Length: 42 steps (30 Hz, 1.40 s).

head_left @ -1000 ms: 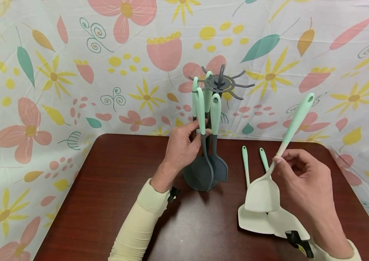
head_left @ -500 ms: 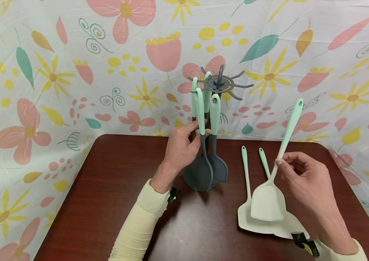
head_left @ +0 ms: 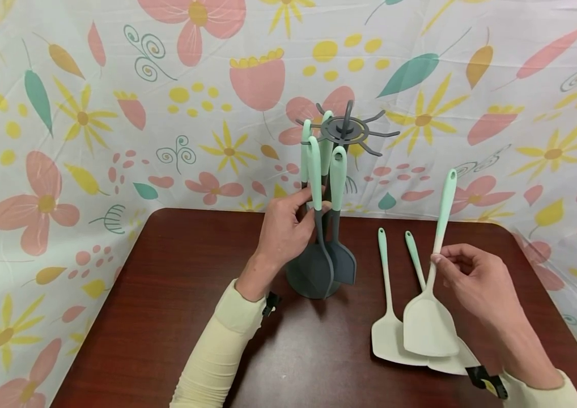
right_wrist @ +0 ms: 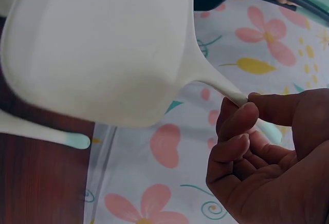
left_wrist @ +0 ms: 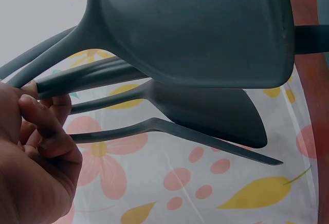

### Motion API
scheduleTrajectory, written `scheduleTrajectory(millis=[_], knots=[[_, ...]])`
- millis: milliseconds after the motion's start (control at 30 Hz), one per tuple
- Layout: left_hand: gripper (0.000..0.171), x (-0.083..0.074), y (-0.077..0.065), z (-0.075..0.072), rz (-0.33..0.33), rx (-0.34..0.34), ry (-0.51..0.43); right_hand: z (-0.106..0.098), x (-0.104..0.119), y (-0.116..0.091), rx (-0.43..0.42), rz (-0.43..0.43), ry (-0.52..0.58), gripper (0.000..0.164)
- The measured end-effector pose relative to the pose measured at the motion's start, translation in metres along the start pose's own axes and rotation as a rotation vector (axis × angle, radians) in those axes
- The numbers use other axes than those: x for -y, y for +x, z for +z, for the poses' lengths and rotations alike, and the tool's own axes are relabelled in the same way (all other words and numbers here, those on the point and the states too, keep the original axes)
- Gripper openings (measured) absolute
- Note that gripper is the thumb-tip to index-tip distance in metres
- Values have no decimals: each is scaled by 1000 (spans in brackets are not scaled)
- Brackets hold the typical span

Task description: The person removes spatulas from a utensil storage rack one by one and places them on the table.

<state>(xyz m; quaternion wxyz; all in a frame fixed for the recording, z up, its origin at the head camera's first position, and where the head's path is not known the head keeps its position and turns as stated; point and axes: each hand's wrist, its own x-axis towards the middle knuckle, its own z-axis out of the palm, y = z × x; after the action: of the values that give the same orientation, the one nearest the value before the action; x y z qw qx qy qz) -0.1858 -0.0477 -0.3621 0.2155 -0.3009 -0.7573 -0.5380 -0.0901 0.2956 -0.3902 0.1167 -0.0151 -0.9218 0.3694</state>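
My right hand (head_left: 477, 283) pinches a cream spatula (head_left: 428, 328) with a mint-green handle at the lower part of its shaft. Its blade hangs down, over two more cream spatulas lying on the table, one on the left (head_left: 390, 340) and one on the right (head_left: 464, 360). With its fingers curled, my left hand (head_left: 288, 232) grips the pole of a dark grey utensil stand (head_left: 344, 129), among the hanging tools. Several grey spatulas (left_wrist: 205, 29) with mint handles hang from the stand's hooks on the left and front. Part of the pole is hidden behind them.
The stand's round base (head_left: 314, 286) rests on a dark red-brown wooden table (head_left: 176, 317). Bare hooks (head_left: 382, 134) stick out on the stand's right side. Behind the table hangs a white cloth (head_left: 191, 170) printed with flowers and leaves.
The right hand has shifted slightly right and down, bringing the cream spatula lower and more upright over the two lying ones. The left hand has stayed on the stand.
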Motion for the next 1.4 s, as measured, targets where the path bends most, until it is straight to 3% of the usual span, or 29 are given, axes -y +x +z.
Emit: scheduleTrajectory(millis=[300,600,900,1400], knots=[[22,0,1,0,3,-3,-4,4,-17,10,97,50,-8,28],[21,1,0,-1,0,-4,-1,11,-32,20,233,77,9,33],[22,1,-1,-1,-3,4,-8,19,-44,29,388,160,25,36],[25,1,0,-1,-15,5,-10,39,-58,32,479,219,65,32]])
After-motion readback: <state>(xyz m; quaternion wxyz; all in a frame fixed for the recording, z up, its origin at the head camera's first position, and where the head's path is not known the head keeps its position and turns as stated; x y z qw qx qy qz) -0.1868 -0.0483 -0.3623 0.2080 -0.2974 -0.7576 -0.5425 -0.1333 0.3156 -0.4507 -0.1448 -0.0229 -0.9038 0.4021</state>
